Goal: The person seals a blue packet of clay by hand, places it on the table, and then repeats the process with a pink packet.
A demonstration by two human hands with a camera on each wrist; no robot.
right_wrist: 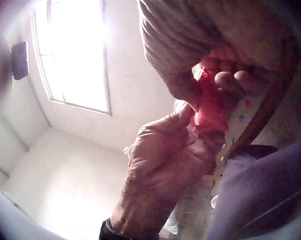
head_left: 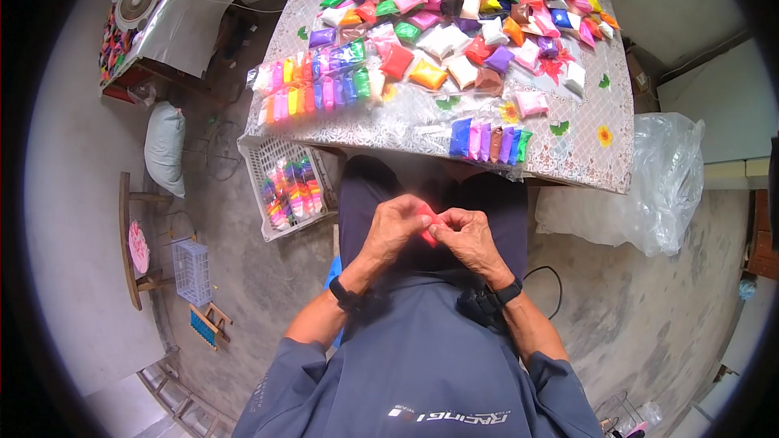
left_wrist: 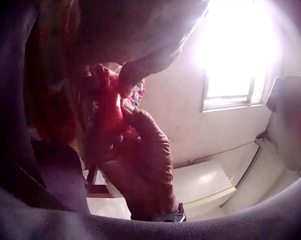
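Note:
A small red packet [head_left: 428, 225] is held between both hands above the lap, below the table's front edge. My left hand [head_left: 396, 231] pinches its left side with thumb and fingers, and my right hand [head_left: 466, 239] pinches its right side. In the left wrist view the red packet [left_wrist: 113, 107] glows in the light, with the right hand [left_wrist: 140, 155] beyond it. The right wrist view shows the red packet [right_wrist: 209, 112] between the fingertips, the left hand [right_wrist: 165, 165] below it. The fingers cover parts of the packet.
Many coloured packets [head_left: 430, 73] lie heaped on the patterned table [head_left: 600, 158]; clear bags of packets [head_left: 320, 89] and a row of slim packets [head_left: 489, 142] lie near its front edge. A white crate [head_left: 268, 215] with packets stands left, clear plastic bags [head_left: 641, 211] right.

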